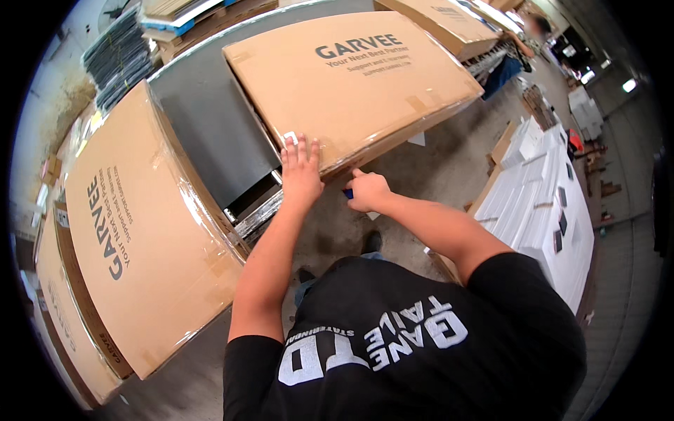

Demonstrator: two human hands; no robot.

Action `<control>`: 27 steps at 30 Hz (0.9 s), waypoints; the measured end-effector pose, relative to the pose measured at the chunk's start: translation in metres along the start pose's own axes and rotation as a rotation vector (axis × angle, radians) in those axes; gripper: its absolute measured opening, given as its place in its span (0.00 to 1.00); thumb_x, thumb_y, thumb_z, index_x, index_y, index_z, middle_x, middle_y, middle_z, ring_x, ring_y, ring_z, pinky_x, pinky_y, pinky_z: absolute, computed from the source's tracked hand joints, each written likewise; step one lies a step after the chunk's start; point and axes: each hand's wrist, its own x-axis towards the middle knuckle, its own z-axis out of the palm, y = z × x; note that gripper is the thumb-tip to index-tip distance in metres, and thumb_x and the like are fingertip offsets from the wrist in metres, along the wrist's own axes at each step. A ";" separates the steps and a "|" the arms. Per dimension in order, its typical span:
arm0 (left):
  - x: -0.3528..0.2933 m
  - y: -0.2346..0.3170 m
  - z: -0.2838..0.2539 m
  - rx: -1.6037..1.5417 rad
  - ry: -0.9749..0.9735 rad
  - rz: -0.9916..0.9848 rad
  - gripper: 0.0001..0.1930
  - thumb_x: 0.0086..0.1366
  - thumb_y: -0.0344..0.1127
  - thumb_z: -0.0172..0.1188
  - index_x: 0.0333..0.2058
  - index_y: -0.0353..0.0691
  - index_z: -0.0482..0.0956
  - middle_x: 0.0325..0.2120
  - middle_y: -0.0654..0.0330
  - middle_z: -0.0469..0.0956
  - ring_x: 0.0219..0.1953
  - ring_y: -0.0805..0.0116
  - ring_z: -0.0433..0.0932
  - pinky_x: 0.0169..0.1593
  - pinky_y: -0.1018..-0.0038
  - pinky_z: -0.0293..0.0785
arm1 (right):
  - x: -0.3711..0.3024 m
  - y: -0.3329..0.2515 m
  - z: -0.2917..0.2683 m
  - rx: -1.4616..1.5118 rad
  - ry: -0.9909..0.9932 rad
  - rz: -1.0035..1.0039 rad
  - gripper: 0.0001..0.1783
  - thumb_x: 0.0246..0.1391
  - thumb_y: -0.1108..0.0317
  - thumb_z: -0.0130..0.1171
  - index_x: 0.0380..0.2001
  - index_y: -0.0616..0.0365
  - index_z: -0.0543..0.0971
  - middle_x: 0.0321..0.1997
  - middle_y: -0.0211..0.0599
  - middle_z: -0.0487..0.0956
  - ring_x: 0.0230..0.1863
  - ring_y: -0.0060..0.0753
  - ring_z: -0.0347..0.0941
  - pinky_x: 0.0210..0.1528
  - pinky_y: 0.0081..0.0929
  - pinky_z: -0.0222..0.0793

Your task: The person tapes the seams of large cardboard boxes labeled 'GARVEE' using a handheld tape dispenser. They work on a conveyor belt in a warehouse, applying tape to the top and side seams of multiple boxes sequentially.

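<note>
A large flat cardboard box (365, 91) lies on a dark conveyor belt (203, 116) in front of me. My left hand (302, 175) rests with fingers stretched out on its near left corner, beside a small white label (291, 138). Just right of that, at the box's near side edge, my right hand (368, 191) is closed around a small blue object (348, 194). Most of that object is hidden in the fingers, so its kind does not show. Clear tape runs along the box's edges.
To the left stands another big taped carton (147, 231), with a further carton (70, 309) beyond it. White panels (537, 200) are stacked at right. Behind the belt are dark stacked sheets (119, 59). Another person (537, 31) is at the far right, near a carton (442, 24).
</note>
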 end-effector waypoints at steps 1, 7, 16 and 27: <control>0.002 0.004 -0.001 -0.017 0.004 0.036 0.54 0.51 0.43 0.76 0.74 0.43 0.56 0.75 0.48 0.52 0.77 0.40 0.47 0.77 0.48 0.47 | 0.003 0.022 0.032 -0.084 -0.035 0.039 0.22 0.44 0.55 0.65 0.45 0.38 0.89 0.58 0.40 0.77 0.53 0.50 0.80 0.54 0.42 0.78; -0.050 0.020 0.003 -0.112 0.039 -0.008 0.42 0.62 0.46 0.69 0.71 0.40 0.61 0.73 0.49 0.57 0.76 0.42 0.52 0.75 0.48 0.50 | -0.056 0.051 0.025 0.341 0.062 -0.153 0.29 0.43 0.53 0.66 0.52 0.42 0.86 0.54 0.37 0.75 0.53 0.46 0.79 0.56 0.41 0.77; -0.127 0.079 -0.031 -1.422 -0.204 -0.527 0.18 0.77 0.47 0.54 0.46 0.37 0.78 0.32 0.62 0.80 0.28 0.76 0.76 0.34 0.78 0.72 | -0.126 0.090 -0.069 0.422 0.328 -0.647 0.31 0.37 0.66 0.71 0.52 0.40 0.85 0.59 0.37 0.76 0.58 0.47 0.77 0.55 0.42 0.78; -0.020 0.171 -0.020 -1.743 -0.430 -0.676 0.35 0.79 0.66 0.36 0.33 0.40 0.79 0.21 0.67 0.72 0.19 0.76 0.64 0.24 0.75 0.60 | -0.086 0.179 -0.109 0.405 0.347 -0.997 0.34 0.34 0.67 0.69 0.52 0.37 0.84 0.58 0.37 0.78 0.47 0.45 0.78 0.46 0.39 0.80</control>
